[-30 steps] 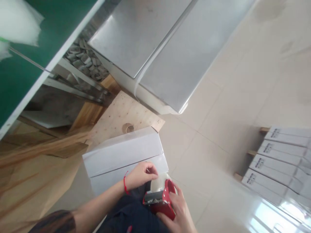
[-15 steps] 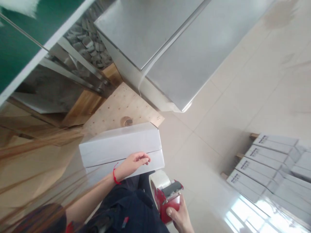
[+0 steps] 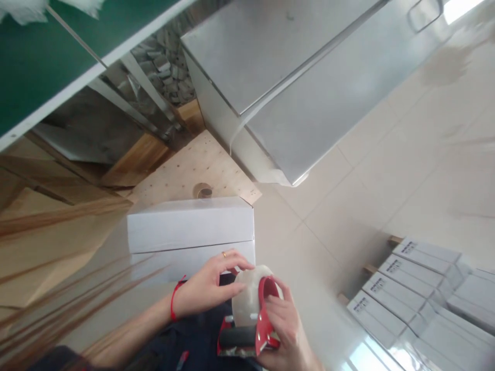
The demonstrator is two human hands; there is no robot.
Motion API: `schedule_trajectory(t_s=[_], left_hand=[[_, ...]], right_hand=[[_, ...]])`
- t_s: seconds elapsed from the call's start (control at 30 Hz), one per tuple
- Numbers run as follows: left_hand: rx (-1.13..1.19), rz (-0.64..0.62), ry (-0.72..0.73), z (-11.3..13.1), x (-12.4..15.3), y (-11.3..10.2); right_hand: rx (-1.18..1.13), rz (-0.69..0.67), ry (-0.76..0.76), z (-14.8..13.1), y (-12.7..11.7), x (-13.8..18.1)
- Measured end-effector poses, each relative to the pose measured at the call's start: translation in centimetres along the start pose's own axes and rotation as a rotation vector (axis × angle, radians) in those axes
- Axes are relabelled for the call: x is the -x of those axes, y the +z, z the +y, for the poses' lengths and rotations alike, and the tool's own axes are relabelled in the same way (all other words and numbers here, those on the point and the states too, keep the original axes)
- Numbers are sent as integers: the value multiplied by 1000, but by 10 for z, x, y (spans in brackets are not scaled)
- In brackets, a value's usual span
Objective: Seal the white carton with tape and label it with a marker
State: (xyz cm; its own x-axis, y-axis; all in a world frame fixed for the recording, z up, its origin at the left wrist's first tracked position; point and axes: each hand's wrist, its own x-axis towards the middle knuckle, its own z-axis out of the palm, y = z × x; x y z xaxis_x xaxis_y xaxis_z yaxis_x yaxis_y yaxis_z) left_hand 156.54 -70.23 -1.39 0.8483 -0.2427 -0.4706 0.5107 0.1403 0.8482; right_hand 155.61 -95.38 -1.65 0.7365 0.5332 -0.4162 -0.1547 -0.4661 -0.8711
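A red tape dispenser point(image 3: 264, 319) with a black roller is gripped by my right hand point(image 3: 284, 324), whose fingers wrap its red side. On it sits a wide roll of clear packing tape point(image 3: 245, 301). My left hand point(image 3: 212, 283), with a ring and a red wrist string, has its thumb and fingertips closed against the roll's left and upper edge. Just beyond the hands stands a white carton point(image 3: 191, 226) with a seam running across it; my left hand and forearm cover part of its near side.
Behind the carton, an empty tape core point(image 3: 203, 190) lies on a plywood board point(image 3: 181, 167). A large metal cabinet point(image 3: 294, 118) stands beyond. Brown cardboard point(image 3: 50, 242) is at left, below a green-topped table point(image 3: 58, 62). Strapped white boxes point(image 3: 398, 293) sit on the tiled floor at right.
My left hand has moved off the carton and onto the tape roll. The dispenser has been turned, its roller now toward me, and brought closer to my left hand.
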Motion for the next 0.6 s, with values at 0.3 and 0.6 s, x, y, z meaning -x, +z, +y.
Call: schedule_trajectory(t_s=[0.3,0.6], left_hand=[[75,283,-40,0,15,37],[483,422,-110,-16,-1,101]], right_hand=[[362,-207,-632,40,-49,-30],[399,-517,-687,71,-106,-50]])
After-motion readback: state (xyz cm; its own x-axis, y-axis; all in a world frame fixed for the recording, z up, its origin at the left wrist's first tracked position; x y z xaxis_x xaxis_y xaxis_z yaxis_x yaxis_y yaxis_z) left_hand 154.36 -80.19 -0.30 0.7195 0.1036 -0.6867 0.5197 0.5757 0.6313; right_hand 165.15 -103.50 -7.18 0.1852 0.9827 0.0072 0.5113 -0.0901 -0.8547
